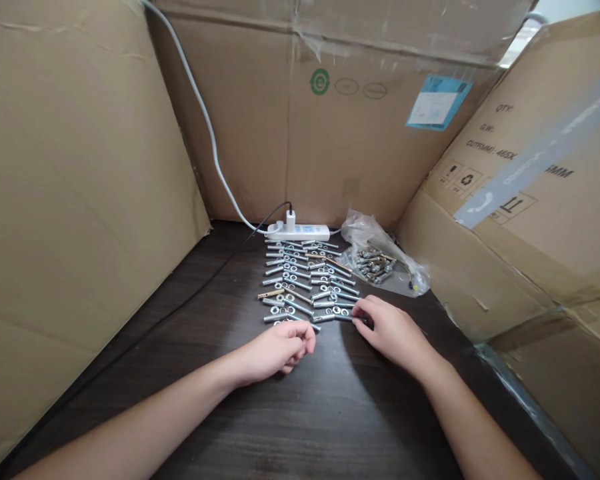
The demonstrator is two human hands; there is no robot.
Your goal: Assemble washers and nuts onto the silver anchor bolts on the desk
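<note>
— Hands first: how do they sit?

— Left hand (pixel 279 350) rests on the dark wooden table (pixel 300 413), fingers curled loosely inward, just at the near end of the rows of metal bolts (pixel 307 283). Whether it pinches anything inside that curl, I cannot tell. Right hand (pixel 393 330) lies flatter, fingers half spread, fingertips touching the nearest bolt (pixel 337 317) at the right end of the front row.

— And the bolts themselves?

— Laid side by side in 2 columns, with washers among them, running from the hands back to a white power strip (pixel 299 232). A charger is plugged into it, and a white cable (pixel 205 120) climbs the cardboard behind.

— Anything to the right?

— A clear plastic bag (pixel 380 260) holding more bolts, just beside the far rows.

— How much room is there?

— Cardboard walls (pixel 80 200) close in on the left, back and right. The right one (pixel 530 220) stands near the bag and the right wrist. Bare tabletop stretches between the forearms and to the left of the rows, up to the left wall's bottom edge.
</note>
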